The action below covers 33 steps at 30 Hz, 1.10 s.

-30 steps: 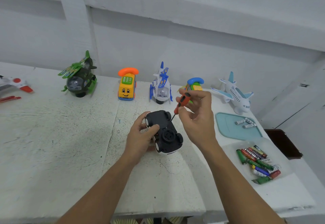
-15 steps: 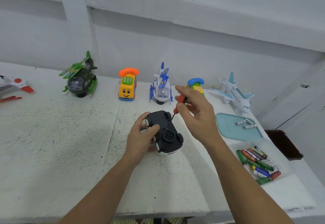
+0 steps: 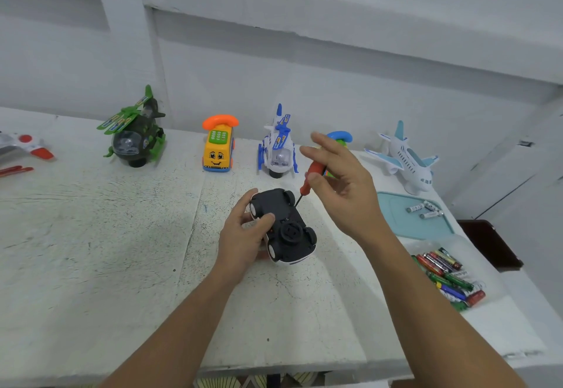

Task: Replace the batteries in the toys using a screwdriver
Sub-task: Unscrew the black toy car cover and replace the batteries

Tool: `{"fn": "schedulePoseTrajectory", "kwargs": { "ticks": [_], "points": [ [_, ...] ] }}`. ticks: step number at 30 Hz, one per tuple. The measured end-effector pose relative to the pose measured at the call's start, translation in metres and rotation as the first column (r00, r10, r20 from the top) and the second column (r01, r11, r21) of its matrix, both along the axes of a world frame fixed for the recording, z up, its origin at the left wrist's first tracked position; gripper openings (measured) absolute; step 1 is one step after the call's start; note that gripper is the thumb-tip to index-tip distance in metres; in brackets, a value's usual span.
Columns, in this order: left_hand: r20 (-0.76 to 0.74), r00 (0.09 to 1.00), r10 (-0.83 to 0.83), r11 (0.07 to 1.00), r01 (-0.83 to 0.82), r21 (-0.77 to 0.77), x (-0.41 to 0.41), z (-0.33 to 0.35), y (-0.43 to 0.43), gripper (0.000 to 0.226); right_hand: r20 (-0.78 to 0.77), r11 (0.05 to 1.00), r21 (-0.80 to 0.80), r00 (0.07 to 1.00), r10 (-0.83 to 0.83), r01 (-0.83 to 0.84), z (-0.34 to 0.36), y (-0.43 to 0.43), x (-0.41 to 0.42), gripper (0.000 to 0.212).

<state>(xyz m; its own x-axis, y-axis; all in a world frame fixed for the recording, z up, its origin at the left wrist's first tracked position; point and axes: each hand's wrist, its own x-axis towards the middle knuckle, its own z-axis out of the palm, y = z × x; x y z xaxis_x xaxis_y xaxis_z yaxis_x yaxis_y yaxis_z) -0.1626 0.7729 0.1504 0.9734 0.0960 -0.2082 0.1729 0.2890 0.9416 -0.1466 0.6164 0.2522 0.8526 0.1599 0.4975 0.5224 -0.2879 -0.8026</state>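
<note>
Firstly, noted two bare forearms reaching in from the near edge over a white, scuffed table (image 3: 91, 250). Found the left hand (image 3: 243, 235) wrapped around a toy car (image 3: 275, 202), with the thumb across the black underside and the fingers curled round the far left side. Recorded the car at table centre, turned upside down, wheels up and roof toward the tabletop. Found the right hand (image 3: 344, 180) just beyond and right of the car, pinching a red-handled screwdriver (image 3: 312, 170) between thumb and lower fingers, with the index and middle fingers stretched out straight. Noted the shaft slanting down and left, tip at the car's underside beside a far wheel; cannot tell whether seated in a screw.

At the near right, logged a pale tray (image 3: 475, 250) holding a heap of loose batteries (image 3: 447, 278) in red, green, blue and black. Beyond it, logged a teal tray (image 3: 405, 223) with three silver batteries (image 3: 425, 209) at its far end.

Along the far edge, against the wall (image 3: 304, 68), counted from left to right:
- a red-and-white toy (image 3: 24, 147), cut off by the frame
- a green helicopter (image 3: 135, 135)
- a yellow phone car (image 3: 218, 150) with an orange handset
- a white-and-blue helicopter (image 3: 278, 147)
- a blue-handset toy (image 3: 339, 137), partly hidden behind the right hand
- a white airplane (image 3: 405, 156)
</note>
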Motion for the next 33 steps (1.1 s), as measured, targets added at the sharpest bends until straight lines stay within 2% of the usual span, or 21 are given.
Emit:
{"fn": "schedulePoseTrajectory", "kwargs": {
  "ticks": [3,9,11,13,15,18,25,28,33],
  "points": [
    [0.012,1.0,-0.002,1.0,0.002,0.016,0.0,-0.001,0.0,0.057,-0.066,0.999,-0.005,0.997,0.032,-0.033,0.005,0.001,-0.001,0.045],
    [0.02,1.0,-0.012,1.0,0.012,0.024,0.0,0.001,-0.001,0.052,0.066,0.993,-0.097,0.995,-0.068,0.074,-0.002,0.005,0.002,0.029],
    [0.019,1.0,-0.011,1.0,0.01,0.027,0.0,0.001,0.0,0.052,0.079,0.995,-0.09,0.996,-0.043,0.05,-0.005,0.004,0.002,0.036],
    [0.022,1.0,-0.008,0.999,0.007,0.033,0.001,0.001,0.0,0.051,0.013,0.998,-0.056,1.0,-0.004,0.004,-0.005,0.003,0.0,0.055],
    [0.022,1.0,-0.007,0.999,0.006,0.038,0.001,0.002,0.0,0.051,-0.041,0.999,-0.034,0.999,0.024,-0.026,-0.005,0.002,-0.001,0.065],
    [0.02,1.0,-0.008,0.998,0.007,0.061,0.001,0.002,0.0,0.05,-0.048,0.998,-0.043,0.998,0.038,-0.04,-0.002,-0.001,-0.001,0.059],
    [0.035,0.999,-0.007,0.986,0.001,0.167,0.002,-0.002,-0.002,0.049,0.05,0.987,-0.133,0.995,-0.086,0.092,-0.002,0.004,0.0,0.037],
    [0.037,0.999,0.0,0.986,-0.006,0.164,0.003,0.0,-0.002,0.048,0.04,0.986,-0.095,0.99,-0.135,0.138,-0.004,0.006,-0.002,0.037],
    [0.031,0.999,0.01,0.991,-0.014,0.13,0.002,0.0,-0.001,0.048,-0.005,0.994,-0.044,0.995,-0.104,0.103,-0.006,0.002,-0.008,0.032]
  ]
}}
